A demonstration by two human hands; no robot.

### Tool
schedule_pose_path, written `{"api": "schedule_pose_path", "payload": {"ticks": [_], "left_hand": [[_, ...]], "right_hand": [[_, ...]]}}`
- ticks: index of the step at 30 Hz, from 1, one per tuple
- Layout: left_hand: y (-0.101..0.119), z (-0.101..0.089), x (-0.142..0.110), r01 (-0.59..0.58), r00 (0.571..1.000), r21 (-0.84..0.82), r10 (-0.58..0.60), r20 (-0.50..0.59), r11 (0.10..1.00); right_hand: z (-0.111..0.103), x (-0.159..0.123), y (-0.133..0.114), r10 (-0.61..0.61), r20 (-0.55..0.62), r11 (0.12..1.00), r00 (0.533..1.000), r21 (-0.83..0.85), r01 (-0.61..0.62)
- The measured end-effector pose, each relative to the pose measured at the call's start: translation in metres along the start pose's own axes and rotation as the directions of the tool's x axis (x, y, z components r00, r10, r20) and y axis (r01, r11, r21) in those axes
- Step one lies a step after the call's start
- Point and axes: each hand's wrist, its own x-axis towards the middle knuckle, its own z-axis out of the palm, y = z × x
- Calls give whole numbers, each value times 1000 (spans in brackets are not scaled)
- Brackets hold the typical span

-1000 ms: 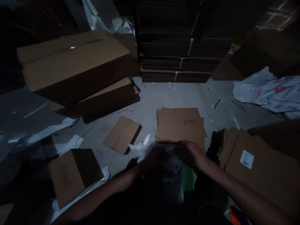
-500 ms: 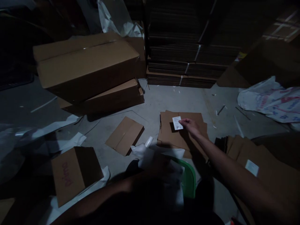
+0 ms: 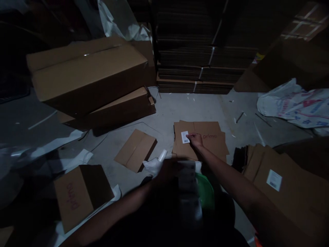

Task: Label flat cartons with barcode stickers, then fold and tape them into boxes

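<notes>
My right hand [image 3: 196,139] pinches the edge of a white printed label [image 3: 184,137] over the left part of a flat cardboard stack [image 3: 210,147]. Whether the label touches the cardboard I cannot tell. "prima" is printed on the top sheet, right of the hand. Low in the middle, my left hand [image 3: 168,169] is closed at the top of a hanging strip of labels [image 3: 187,181]; its fingers are dark and partly lost in shadow. Behind the strip shows a green plastic seat or tub [image 3: 205,192].
A closed small carton [image 3: 136,150] lies left of the stack. A "prima" box [image 3: 73,199] stands at lower left, larger cartons [image 3: 89,75] at upper left. More flat cardboard [image 3: 295,171] with a label [image 3: 274,180] is at right. Strapped cardboard bundles [image 3: 195,72] stand behind.
My right hand has moved left and down with the label, uncovering the print on the cardboard. My left hand has shifted slightly up, and the label strip shows more clearly. The view has moved slightly.
</notes>
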Motion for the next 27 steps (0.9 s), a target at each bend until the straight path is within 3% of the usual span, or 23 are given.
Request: {"api": "schedule_pose_path", "payload": {"ticks": [6, 12, 14, 17, 21, 23, 27], "left_hand": [[3, -1, -1, 47, 998, 61, -45, -36, 997], [5, 0, -3, 55, 997, 71, -51, -58, 996], [9, -4, -5, 31, 998, 64, -27, -52, 997], [21, -12, -7, -18, 1000, 10, 18, -25, 1000], [33, -18, -5, -52, 997, 20, 53, -63, 998], [34, -17, -2, -70, 995, 9, 70, -70, 998], [26, -13, 2, -102, 990, 40, 105, -91, 994]], "right_hand": [[-1, -17, -18, 61, -13, 967, 998, -247, -62], [-3, -23, -51, 10, 26, 873, 1000, -488, 4], [-19, -20, -51, 1, -6, 842, 1000, -539, -4], [-69, -21, -25, 10, -82, 791, 997, -609, -58], [-141, -40, 29, 268, -202, 776, 942, -535, -335], [-158, -51, 47, 356, -212, 773, 910, -481, -414], [-166, -64, 51, 307, -244, 842, 920, -381, -382]]}}
